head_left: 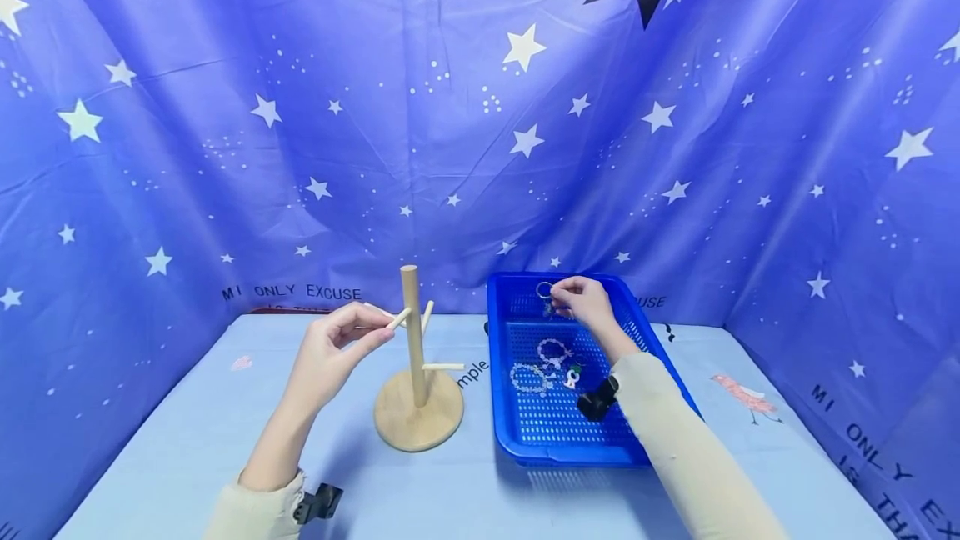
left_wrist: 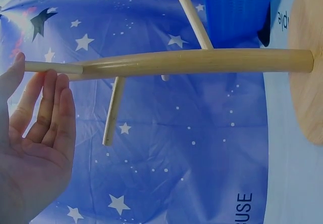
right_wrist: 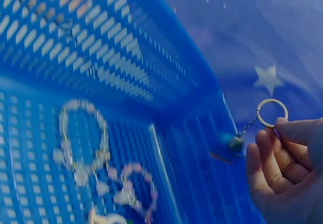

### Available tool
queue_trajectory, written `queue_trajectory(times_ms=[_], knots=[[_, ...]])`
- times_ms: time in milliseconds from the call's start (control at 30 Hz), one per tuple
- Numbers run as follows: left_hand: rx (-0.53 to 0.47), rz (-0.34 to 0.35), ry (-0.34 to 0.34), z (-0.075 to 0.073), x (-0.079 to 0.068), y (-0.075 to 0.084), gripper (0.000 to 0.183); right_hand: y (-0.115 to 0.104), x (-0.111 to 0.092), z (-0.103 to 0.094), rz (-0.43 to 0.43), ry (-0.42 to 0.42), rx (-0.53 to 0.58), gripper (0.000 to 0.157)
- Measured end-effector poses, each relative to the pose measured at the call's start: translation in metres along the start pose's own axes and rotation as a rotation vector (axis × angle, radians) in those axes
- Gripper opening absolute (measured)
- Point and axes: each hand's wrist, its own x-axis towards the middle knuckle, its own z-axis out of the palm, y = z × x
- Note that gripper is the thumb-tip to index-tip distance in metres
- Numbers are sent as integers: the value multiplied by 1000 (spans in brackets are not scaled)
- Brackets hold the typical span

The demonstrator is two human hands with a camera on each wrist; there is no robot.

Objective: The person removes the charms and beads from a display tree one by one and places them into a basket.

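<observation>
A bare wooden stand has an upright post (head_left: 415, 357), a round base (head_left: 420, 432) and several side pegs. My left hand (head_left: 330, 357) pinches the tip of an upper peg (left_wrist: 55, 68) between thumb and fingers. Above the far part of a blue basket (head_left: 504, 432), my right hand (head_left: 588, 307) pinches the metal ring of a keychain (right_wrist: 272, 101). From that ring hangs a short chain with a blurred charm (right_wrist: 233, 144). Within the basket lie beaded bracelets (right_wrist: 62, 128) and another charm piece (head_left: 572, 377), white with some green.
The stand and the basket are side by side on a light blue tablecloth (head_left: 187, 423). A blue star-patterned curtain (head_left: 420, 148) rises behind the table and along both sides. The basket has raised, slotted walls.
</observation>
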Motion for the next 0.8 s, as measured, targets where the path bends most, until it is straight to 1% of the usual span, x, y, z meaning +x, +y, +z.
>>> queue_trajectory(times_ms=[100,300,533,700,800], knots=[[8,-11,-2,0,0,1,10,10,2,-10,31,-8,-19,24],[13,-10,1,-1,-1,3,10,26,6,-24,113,-63,-31,25],[20,-1,13,-3,1,5,13,33,11,-31,178,-92,-59,26],[19,15,12,-2,-1,4,10,45,15,-33,248,-125,-75,26],[18,26,7,-1,-2,4,9,50,17,-35,281,-121,-100,27]])
